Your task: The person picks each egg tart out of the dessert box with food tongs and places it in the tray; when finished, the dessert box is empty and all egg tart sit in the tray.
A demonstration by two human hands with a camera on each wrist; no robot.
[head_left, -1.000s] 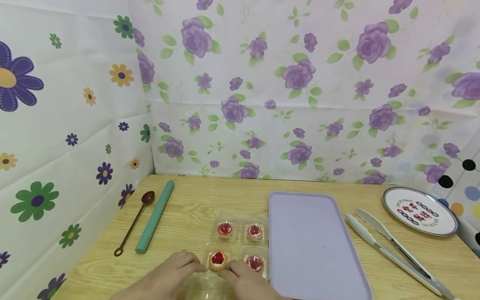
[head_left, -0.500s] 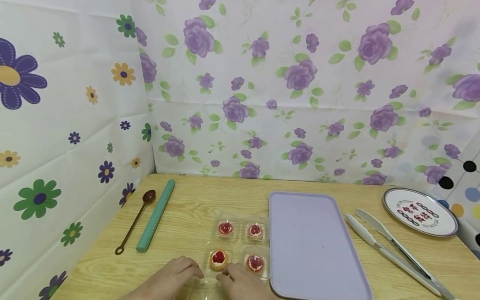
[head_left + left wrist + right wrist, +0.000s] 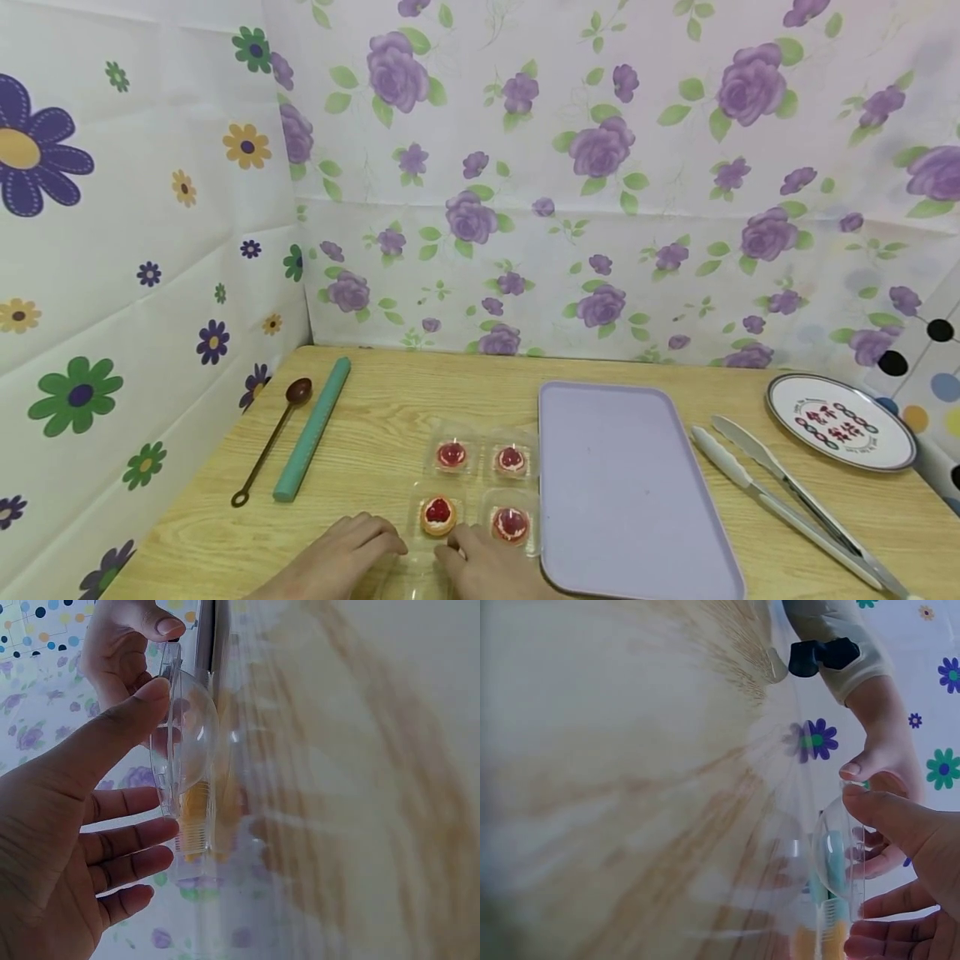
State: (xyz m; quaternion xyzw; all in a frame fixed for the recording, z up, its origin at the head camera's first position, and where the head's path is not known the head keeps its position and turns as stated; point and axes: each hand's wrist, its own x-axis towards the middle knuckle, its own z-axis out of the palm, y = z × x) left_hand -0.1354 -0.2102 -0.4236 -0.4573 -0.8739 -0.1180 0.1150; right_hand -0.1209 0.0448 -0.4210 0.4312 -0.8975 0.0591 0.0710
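An open clear plastic box with a hinged domed lid lies in front of the person. A small tart with red berries and cream sits in its far half. The left hand holds the left side of the lid, its thumb at the rim and the fingers spread along the edge. On the opposite side, the right hand holds the lid between thumb and fingers, close beside the tart. In the wrist views the two thumbs face each other across the near rim.
Several boxed tarts stand behind and to the right. A lilac tray adjoins them. Tongs and a printed plate lie farther right. A brown spoon and a teal rolling pin lie on the left.
Both hands have drawn back slightly toward the person, so the tart shows more fully between them. The boxes, tray and utensils have kept their places.
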